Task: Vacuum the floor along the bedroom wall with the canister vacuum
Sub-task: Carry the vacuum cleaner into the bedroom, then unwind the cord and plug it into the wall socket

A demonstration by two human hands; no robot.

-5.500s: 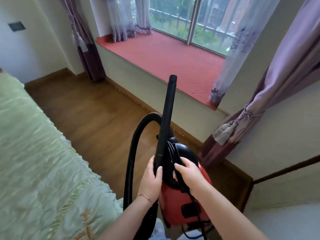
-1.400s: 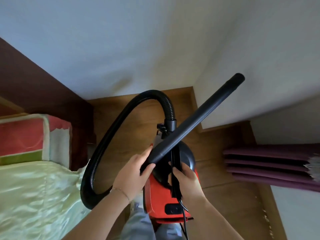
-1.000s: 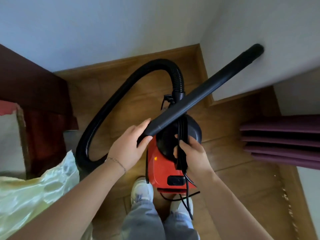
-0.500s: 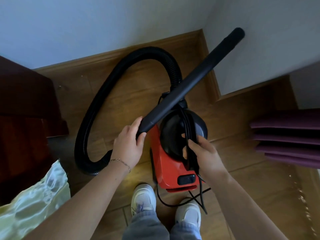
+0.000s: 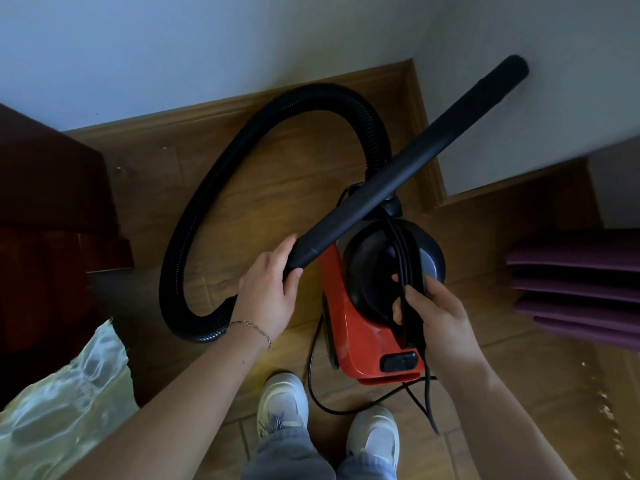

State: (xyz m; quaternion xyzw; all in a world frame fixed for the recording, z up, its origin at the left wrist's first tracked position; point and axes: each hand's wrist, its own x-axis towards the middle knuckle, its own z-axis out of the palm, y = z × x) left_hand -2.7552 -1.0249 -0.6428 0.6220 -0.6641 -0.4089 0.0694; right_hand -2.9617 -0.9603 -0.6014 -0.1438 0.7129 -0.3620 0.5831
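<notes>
**Before the wand goes low, the cord has to come free**

While the right hand (image 5: 440, 317) has its fingers (image 5: 415, 296) curled round the looped cord (image 5: 403, 251) and the black handle under it, the red vacuum (image 5: 360, 327) is in the room's corner, just ahead of the shoes (image 5: 282, 400). The left hand (image 5: 268, 292) grips the near end of the wand (image 5: 398, 174), whose tip is raised toward the wall (image 5: 207, 46), off the floor (image 5: 284, 174).

My judgement of how to do this well: steady the body, unwind the cord fully and plug in. Then drop the wand to the skirting board (image 5: 242, 102) without kinking the hose (image 5: 214, 202).

Whether the vacuum rests on the boards or hangs from the hand is unclear. Plug, socket and nozzle opening are out of sight.
</notes>
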